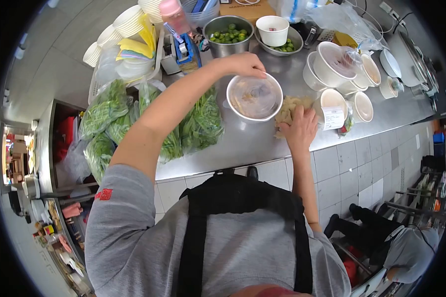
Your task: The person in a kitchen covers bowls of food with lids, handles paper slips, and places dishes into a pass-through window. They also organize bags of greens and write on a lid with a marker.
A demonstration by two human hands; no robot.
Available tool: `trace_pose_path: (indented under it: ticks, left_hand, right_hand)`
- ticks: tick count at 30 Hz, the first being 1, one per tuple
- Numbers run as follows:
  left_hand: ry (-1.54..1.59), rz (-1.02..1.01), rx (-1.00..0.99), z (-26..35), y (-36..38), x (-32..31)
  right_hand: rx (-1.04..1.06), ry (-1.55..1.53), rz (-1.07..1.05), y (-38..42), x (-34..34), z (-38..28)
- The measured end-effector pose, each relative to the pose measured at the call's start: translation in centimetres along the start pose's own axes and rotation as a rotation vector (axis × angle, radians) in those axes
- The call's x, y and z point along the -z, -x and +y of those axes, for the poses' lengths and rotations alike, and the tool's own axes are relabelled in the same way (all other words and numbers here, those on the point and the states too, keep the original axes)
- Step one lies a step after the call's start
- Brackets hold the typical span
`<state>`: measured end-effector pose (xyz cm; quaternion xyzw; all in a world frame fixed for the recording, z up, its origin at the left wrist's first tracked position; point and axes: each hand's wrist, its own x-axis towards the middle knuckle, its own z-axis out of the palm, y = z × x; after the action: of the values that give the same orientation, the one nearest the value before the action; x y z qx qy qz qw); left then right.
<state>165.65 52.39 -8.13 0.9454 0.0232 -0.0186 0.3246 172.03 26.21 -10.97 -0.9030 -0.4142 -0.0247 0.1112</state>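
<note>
A round white tub [254, 97] with a clear lid stands on the steel table, its contents pale brown through the lid. My left hand [244, 65] reaches over it from the left, fingers curled down at the far rim; whether they pinch anything is hidden. Just right of the tub, my right hand [301, 127] lies with spread fingers on a heap of pale, flat, crumpled pieces [285, 112]. Touching the heap's right side is a white tub with a printed label [333, 118].
Bagged green vegetables [200, 126] lie left on the table. Behind stand a steel pot of green fruit [228, 34], a white bowl [272, 31] and stacked bowls [128, 22]. More lidded tubs [335, 62] crowd the right. Another person [409, 252] is at lower right.
</note>
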Motion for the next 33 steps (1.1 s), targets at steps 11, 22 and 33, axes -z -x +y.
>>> trace_pose_path:
  ticks: [11,22,33]
  left_hand:
    - [-0.081,0.309,0.272,-3.2,3.4,-1.2]
    - [-0.194,0.59,0.384,-2.8,4.3,-4.0]
    - [-0.217,0.582,0.391,-1.9,4.8,-4.3]
  right_hand:
    - [-0.014,-0.575,0.159,1.9,-4.4,4.8]
    - [0.192,-0.904,0.392,-1.3,-7.3,-3.6]
    - [0.058,-0.998,0.259,-1.6,-7.0,-4.1]
